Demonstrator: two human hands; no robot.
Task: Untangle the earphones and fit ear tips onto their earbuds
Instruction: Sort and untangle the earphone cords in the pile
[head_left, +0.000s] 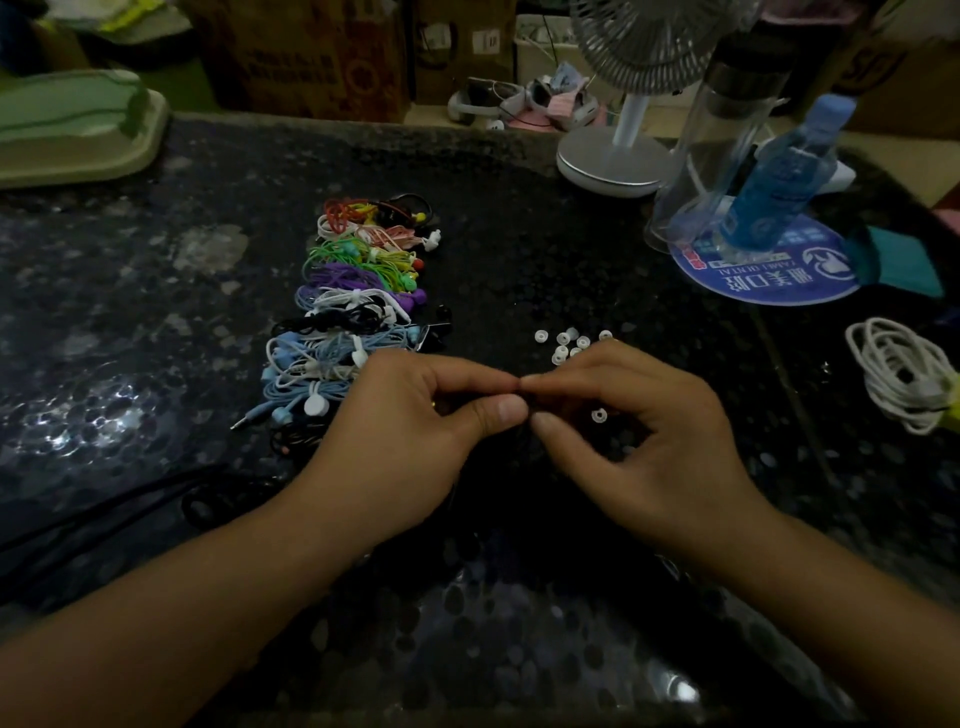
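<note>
With our left hand (410, 415) and right hand (618, 415) pinching something small and dark between fingertips above the table (156, 312), probably a black earbud, we should hold it steady and press squarely.

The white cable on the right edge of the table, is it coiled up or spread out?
Coiled up. The white cable lies in a bundle of overlapping loops on the table, with no long run trailing off.

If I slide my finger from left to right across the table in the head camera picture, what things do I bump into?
Green tray → pile of colourful earphones → left hand → right hand → blue bottle → coiled white cable. The little white ear tips lie just beyond the right hand.
</note>
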